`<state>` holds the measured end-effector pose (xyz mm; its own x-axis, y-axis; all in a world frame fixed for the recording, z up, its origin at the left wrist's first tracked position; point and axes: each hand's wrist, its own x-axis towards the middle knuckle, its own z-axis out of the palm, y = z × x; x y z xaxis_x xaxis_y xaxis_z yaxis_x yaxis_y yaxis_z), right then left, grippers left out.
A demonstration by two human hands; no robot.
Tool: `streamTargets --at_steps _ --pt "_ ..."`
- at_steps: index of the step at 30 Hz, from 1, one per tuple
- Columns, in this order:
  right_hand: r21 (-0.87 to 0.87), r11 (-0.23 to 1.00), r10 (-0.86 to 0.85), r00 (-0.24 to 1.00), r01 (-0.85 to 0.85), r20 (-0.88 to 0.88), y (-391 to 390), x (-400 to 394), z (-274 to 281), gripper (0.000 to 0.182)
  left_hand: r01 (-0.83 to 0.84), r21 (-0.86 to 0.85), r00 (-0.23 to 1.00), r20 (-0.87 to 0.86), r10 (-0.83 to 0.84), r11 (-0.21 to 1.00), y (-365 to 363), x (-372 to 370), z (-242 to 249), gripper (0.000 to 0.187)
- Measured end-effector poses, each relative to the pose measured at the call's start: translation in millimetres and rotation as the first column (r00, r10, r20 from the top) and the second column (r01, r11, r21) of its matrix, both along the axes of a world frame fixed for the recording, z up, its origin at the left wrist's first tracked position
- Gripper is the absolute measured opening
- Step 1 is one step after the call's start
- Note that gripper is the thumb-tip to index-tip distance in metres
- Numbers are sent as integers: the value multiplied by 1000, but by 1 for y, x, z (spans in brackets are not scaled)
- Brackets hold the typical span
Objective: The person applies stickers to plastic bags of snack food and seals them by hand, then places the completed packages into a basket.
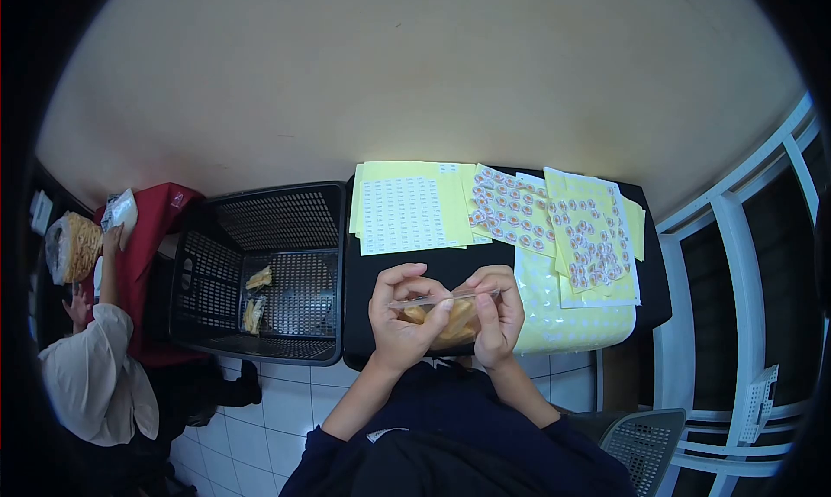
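Observation:
A clear plastic bag point(456, 324) with yellowish snack pieces inside is held up in front of my body, over the near edge of the black-covered table. My left hand point(405, 317) pinches the left part of its top edge between thumb and fingers. On the right part of that edge, my right hand point(493, 317) is closed in the same way. Both thumbs are near each other at the top of the bag. Behind the hands lie a sheet of small white labels point(402, 211) and sheets of round stickers point(511, 207).
A black crate point(342, 272) at the left holds two small snack packs point(257, 315). Further left, a person point(104, 367) reaches over a red-covered table point(156, 229) beside a big bag of snacks point(74, 248). A grey basket point(645, 449) stands at lower right.

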<state>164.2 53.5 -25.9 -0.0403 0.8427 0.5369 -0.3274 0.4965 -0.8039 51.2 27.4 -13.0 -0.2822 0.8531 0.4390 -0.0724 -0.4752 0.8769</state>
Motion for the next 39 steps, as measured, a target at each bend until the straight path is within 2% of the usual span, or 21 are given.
streamTargets --at_steps 9,13,16,21,27,29,30,32,33,38,39 --pt "8 996 -85 995 85 49 -4 3 5 5 -1 -20 1000 28 2 1000 0 4 0 43" --pt "9 998 -61 996 61 68 -2 3 2 5 4 -31 999 42 -3 1000 0 4 -1 43" --pt "45 999 -29 999 28 34 1 3 1 7 -1 -40 999 44 3 999 0 4 0 43" --pt "-13 1000 -12 998 11 -54 -2 1 2 6 2 -40 999 43 -1 999 0 4 0 44" --pt "-23 997 -76 997 75 -27 -1 1 0 5 24 -49 1000 12 -23 999 -1 0 3 43" --pt "-62 997 -53 995 47 -83 1 2 2 6 98 11 978 181 -99 995 -1 -3 4 35" --pt "-103 994 -35 990 21 -137 1 2 3 7 97 12 979 181 -97 995 1 -8 1 35" --pt "-96 995 -44 993 34 -112 3 3 3 7 78 90 997 19 -80 993 6 -19 -11 17" --pt "-88 996 -38 992 28 -124 2 3 3 8 71 59 995 65 -75 996 5 -18 -8 6" --pt "-90 996 -5 990 -8 -143 3 5 1 10 60 18 998 33 -61 998 3 -22 -12 5" --pt "12 998 -56 998 56 -20 5 9 5 15 55 35 998 22 -56 998 4 -22 -12 4"
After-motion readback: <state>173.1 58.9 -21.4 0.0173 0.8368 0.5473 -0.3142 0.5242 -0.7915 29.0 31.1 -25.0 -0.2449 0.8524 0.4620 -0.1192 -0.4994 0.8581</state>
